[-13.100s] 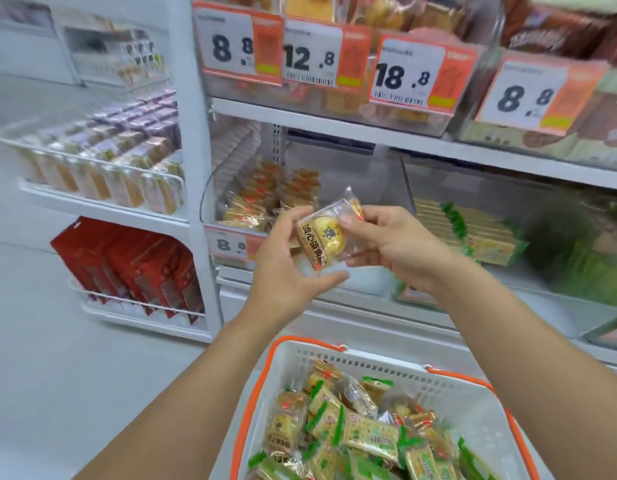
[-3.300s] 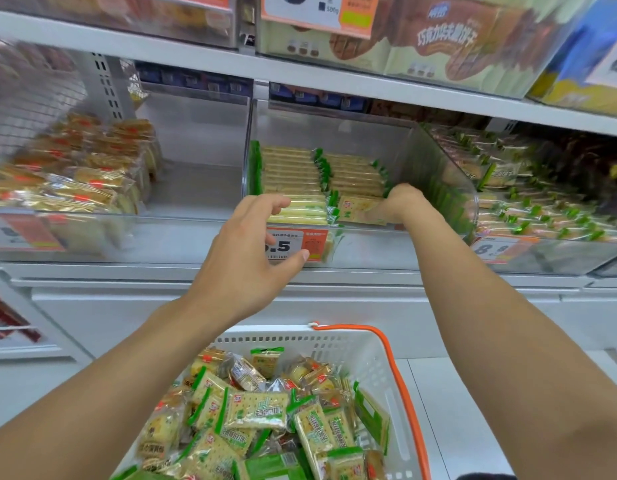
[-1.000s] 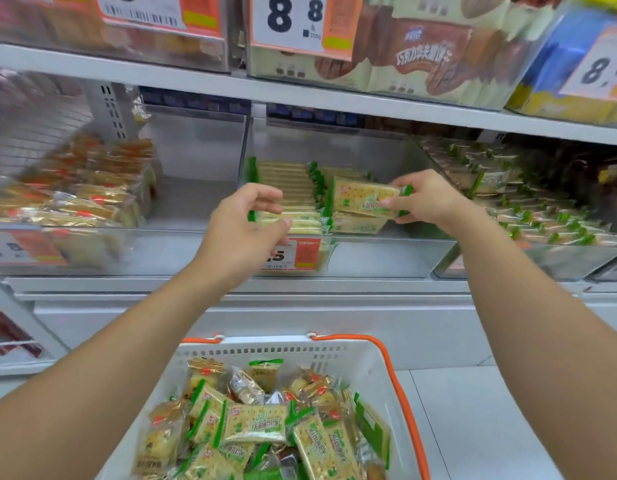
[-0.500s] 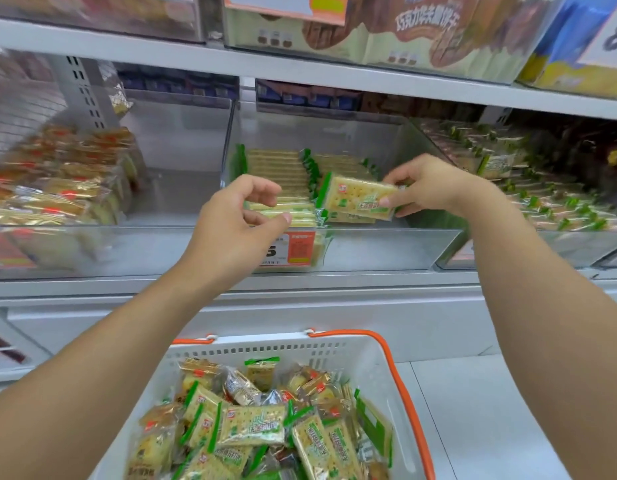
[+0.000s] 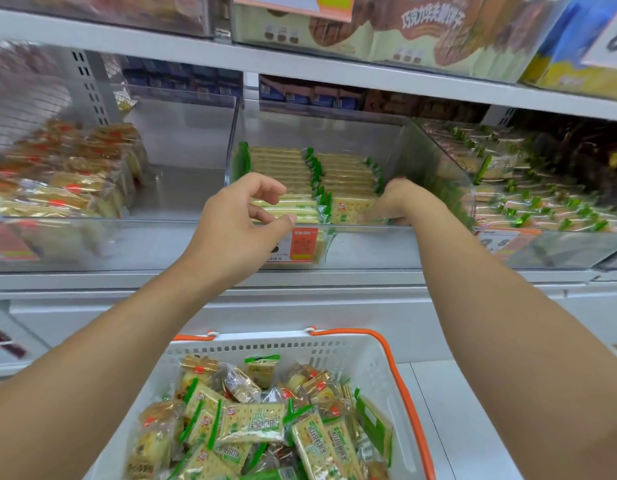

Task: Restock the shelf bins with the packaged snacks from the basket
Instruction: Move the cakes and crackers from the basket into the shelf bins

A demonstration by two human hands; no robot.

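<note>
The white basket with an orange rim [image 5: 335, 349] sits low in front of me, full of green cracker packets [image 5: 252, 423] and yellow cake packets [image 5: 151, 445]. The clear middle bin [image 5: 373, 245] on the shelf holds two rows of green cracker packets. My right hand [image 5: 399, 199] reaches down inside that bin and holds the right end of a green cracker packet [image 5: 350, 210] lying at the front of the right row. Its fingertips are hidden. My left hand [image 5: 237, 223] hovers at the bin's front edge, fingers loosely curled, holding nothing.
A left bin [image 5: 57, 174] holds orange-labelled cake packets. A right bin [image 5: 542, 209] holds more green-wrapped snacks. An orange price tag [image 5: 303, 244] hangs on the middle bin's front. Boxed biscuits [image 5: 421, 26] fill the shelf above.
My right hand has lowered the cracker packet from above the bin down onto the front of the right row. My left hand stayed in front of the bin.
</note>
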